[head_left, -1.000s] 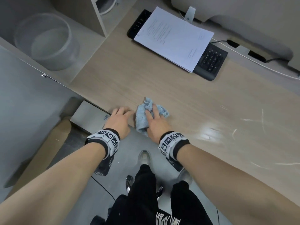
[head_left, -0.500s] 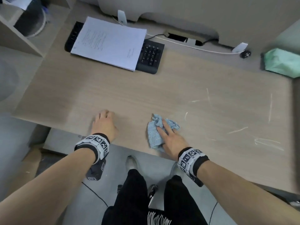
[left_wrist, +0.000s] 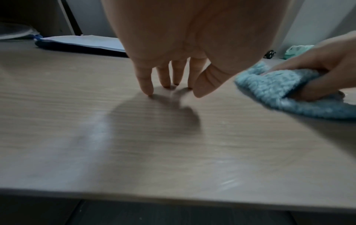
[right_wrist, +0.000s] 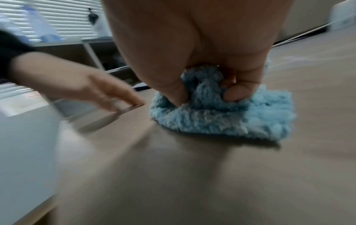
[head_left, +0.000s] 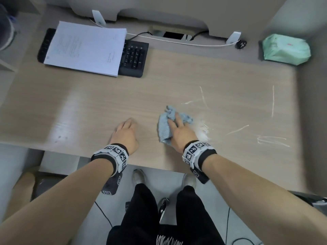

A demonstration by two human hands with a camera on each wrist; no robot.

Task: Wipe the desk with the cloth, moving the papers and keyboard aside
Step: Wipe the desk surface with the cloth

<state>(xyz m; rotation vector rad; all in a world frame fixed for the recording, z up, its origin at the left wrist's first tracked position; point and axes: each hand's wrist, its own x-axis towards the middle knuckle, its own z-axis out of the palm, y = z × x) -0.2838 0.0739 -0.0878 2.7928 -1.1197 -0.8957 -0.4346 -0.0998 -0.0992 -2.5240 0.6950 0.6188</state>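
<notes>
Streaked wooden desk (head_left: 159,89), right hand (head_left: 180,133) gripping blue cloth (head_left: 164,128)

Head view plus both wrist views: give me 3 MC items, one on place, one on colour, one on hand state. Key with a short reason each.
1. Where do the papers lie?
A. on the keyboard
B. under the cloth
C. on the floor

2. What colour is the cloth?
A. red
B. light blue
C. black

3. What is the left hand doing?
A. gripping the cloth
B. lifting the papers
C. resting its fingertips on the desk, holding nothing

Key:
1 A: in the head view the white stack covers most of the black keyboard, only its ends showing.
2 B: the fluffy cloth reads light blue in all three views, bunched under the right hand.
3 C: the left wrist view shows the fingers extended down to the bare wood, with nothing between them.
</notes>
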